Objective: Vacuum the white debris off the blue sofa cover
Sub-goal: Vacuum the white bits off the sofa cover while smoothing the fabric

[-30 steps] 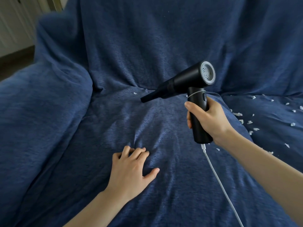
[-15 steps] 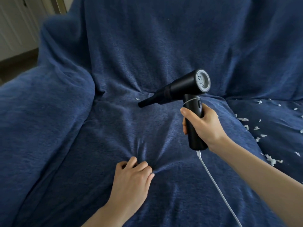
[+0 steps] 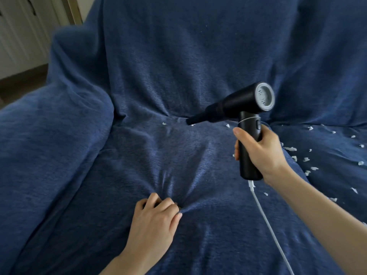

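White debris (image 3: pixel 290 149) lay in small flecks right of the right hand (image 3: pixel 260 149), which gripped the vacuum (image 3: pixel 234 105); left hand (image 3: pixel 156 219) bunched the blue cover (image 3: pixel 178 56)

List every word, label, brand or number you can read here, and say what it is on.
None can be read.
Handheld vacuum: no brand or label shows; the marks on its grey rear cap are too blurred to read.
Blue sofa cover: plain fabric, no print.
White cable: unmarked.

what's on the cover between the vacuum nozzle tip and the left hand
Only bare, bunched blue sofa cover between nozzle tip and left hand in the head view; no debris.
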`<state>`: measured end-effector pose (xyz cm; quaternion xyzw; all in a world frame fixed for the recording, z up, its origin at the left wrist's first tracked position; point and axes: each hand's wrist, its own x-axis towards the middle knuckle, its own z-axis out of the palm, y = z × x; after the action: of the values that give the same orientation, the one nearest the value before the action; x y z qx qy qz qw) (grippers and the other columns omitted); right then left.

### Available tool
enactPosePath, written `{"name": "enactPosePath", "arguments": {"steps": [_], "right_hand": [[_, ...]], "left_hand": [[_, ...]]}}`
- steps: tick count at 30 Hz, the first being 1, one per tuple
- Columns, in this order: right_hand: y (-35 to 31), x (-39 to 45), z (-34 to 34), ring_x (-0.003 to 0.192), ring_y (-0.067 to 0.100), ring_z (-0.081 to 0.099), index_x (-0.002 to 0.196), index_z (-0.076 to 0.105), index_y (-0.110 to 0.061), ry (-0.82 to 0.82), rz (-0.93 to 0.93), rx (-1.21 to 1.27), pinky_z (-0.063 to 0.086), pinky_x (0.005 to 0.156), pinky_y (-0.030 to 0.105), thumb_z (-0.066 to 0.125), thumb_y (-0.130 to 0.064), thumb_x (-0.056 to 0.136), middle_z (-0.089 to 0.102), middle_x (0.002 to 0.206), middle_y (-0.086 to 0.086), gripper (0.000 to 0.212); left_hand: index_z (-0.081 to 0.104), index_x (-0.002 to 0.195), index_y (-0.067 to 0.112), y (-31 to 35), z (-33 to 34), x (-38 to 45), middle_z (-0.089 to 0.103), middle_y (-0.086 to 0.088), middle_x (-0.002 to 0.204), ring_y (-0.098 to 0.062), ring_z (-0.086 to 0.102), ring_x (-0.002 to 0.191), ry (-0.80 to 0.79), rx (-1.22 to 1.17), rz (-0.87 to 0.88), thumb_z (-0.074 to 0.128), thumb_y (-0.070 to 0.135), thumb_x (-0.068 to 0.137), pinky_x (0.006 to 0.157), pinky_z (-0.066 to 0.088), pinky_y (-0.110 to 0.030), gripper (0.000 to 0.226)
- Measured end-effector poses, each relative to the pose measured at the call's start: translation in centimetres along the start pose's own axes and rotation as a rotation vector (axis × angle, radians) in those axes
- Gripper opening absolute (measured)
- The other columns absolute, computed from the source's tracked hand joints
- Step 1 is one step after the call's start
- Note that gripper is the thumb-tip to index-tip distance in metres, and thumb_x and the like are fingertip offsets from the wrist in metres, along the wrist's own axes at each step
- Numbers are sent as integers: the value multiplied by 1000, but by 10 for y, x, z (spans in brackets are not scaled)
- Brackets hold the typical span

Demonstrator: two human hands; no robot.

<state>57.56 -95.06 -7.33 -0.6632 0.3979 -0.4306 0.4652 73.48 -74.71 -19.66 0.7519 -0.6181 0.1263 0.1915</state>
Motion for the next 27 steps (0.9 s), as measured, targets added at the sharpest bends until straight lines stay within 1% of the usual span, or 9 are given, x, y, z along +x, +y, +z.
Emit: {"name": "enactPosePath", "arguments": {"steps": [3, 7, 9, 11, 14, 17, 22, 25, 27], "right_hand": [[1, 8, -26, 42, 15, 58, 91, 56, -10, 61, 27, -12, 48, 50, 30, 70, -23, 94, 62, 63, 8, 19], [10, 11, -39, 47, 22, 61, 90, 57, -13, 126, 40, -52, 51, 56, 35, 72, -27, 91, 62, 65, 7, 21], [13, 11, -42, 48, 23, 61, 87, 56, -16, 155, 37, -80, 51, 57, 35, 72, -28, 90, 63, 66, 8, 20], [15, 12, -45, 46, 21, 61, 86, 56, -16, 171, 40, -82, 50, 57, 35, 72, -28, 90, 63, 66, 9, 20], [16, 14, -51, 46, 17, 64, 90, 56, -16, 199, 32, -173, 52, 59, 35, 72, -34, 88, 67, 67, 6, 24], [16, 15, -60, 50, 21, 66, 88, 56, -18, 240, 33, -188, 54, 62, 35, 73, -36, 86, 67, 67, 5, 25], [17, 16, -66, 48, 22, 64, 91, 57, -15, 230, 66, -168, 51, 57, 33, 74, -33, 87, 67, 70, 8, 25], [12, 12, -61, 44, 16, 62, 93, 57, -13, 202, 64, -137, 50, 51, 29, 72, -29, 90, 65, 69, 9, 22], [4, 5, -51, 42, 11, 59, 94, 56, -11, 155, 56, -42, 49, 44, 23, 70, -24, 93, 63, 68, 10, 19]], "left_hand": [[66, 80, 31, 1, -1, 1, 59, 22, 86, -9, 52, 83, 4, -6, -7, 43, 42, 88, 72, 46, -31, 27], [67, 73, 29, 1, 1, 2, 57, 22, 76, -7, 47, 77, 24, -21, 0, 43, 41, 90, 69, 45, -29, 32], [64, 69, 29, -1, 1, 2, 55, 22, 74, -5, 45, 76, 34, -41, 2, 45, 40, 90, 68, 44, -28, 31], [64, 68, 28, 0, 0, 1, 55, 22, 74, -5, 44, 76, 43, -49, 1, 45, 41, 90, 68, 44, -27, 31], [65, 69, 28, 1, 1, 1, 56, 22, 74, -6, 46, 76, 55, -49, 17, 44, 41, 89, 67, 44, -27, 32], [66, 70, 27, 0, 1, 1, 56, 22, 74, -7, 46, 75, 63, -49, 20, 44, 42, 89, 66, 45, -28, 32], [67, 71, 26, 0, 1, 1, 56, 22, 75, -8, 46, 75, 74, -58, 17, 45, 42, 88, 66, 45, -28, 32], [69, 73, 27, -1, 2, 0, 56, 23, 76, -6, 46, 76, 63, -73, 10, 45, 42, 88, 68, 45, -28, 32], [69, 74, 28, -2, 1, 0, 56, 24, 76, -4, 44, 78, 51, -79, 14, 46, 43, 88, 70, 44, -27, 31]]}}
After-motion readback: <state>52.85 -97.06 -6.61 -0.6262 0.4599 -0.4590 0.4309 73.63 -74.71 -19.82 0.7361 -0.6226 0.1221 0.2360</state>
